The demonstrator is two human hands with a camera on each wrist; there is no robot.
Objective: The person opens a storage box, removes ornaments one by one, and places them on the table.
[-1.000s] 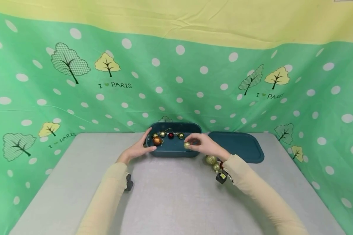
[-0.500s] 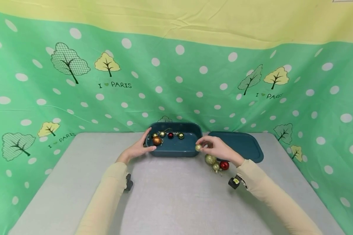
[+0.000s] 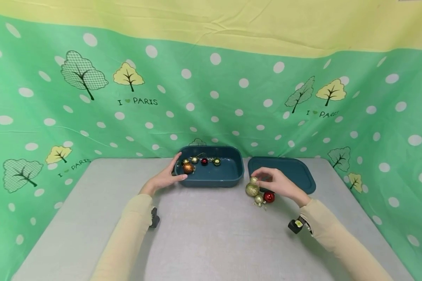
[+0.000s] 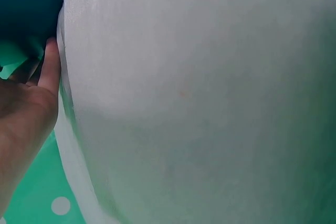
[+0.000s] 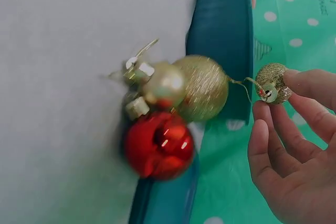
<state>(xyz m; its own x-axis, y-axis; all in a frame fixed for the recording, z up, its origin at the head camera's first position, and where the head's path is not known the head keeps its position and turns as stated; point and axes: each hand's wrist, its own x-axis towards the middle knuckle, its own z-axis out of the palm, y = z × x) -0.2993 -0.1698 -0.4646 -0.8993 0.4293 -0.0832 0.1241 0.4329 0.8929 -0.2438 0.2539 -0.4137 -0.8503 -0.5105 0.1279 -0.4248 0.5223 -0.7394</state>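
My left hand (image 3: pixel 164 178) holds the left end of a dark teal storage box (image 3: pixel 212 183), thumb along its front wall. Inside the box sit a copper glitter bauble (image 3: pixel 188 168), a small red bauble (image 3: pixel 204 161) and several small gold ones. Between thumb and fingertips, my right hand (image 3: pixel 280 184) pinches a small gold glitter bauble (image 5: pixel 272 73) by its sides, its cap and string showing. Just below it in the head view lie a larger gold glitter bauble (image 3: pixel 252 190), a small pale gold bauble (image 3: pixel 258 200) and a shiny red bauble (image 3: pixel 269 196) on the table.
The box's teal lid (image 3: pixel 292 171) lies flat to the right of the box, partly behind my right hand. A grey cloth covers the table (image 3: pixel 211 234). Green and yellow printed curtain (image 3: pixel 214 105) hangs behind and along both sides.
My right hand has carried the small gold glitter bauble from over the box's right part rightward, to above the loose baubles on the table. The left hand has stayed on the box.
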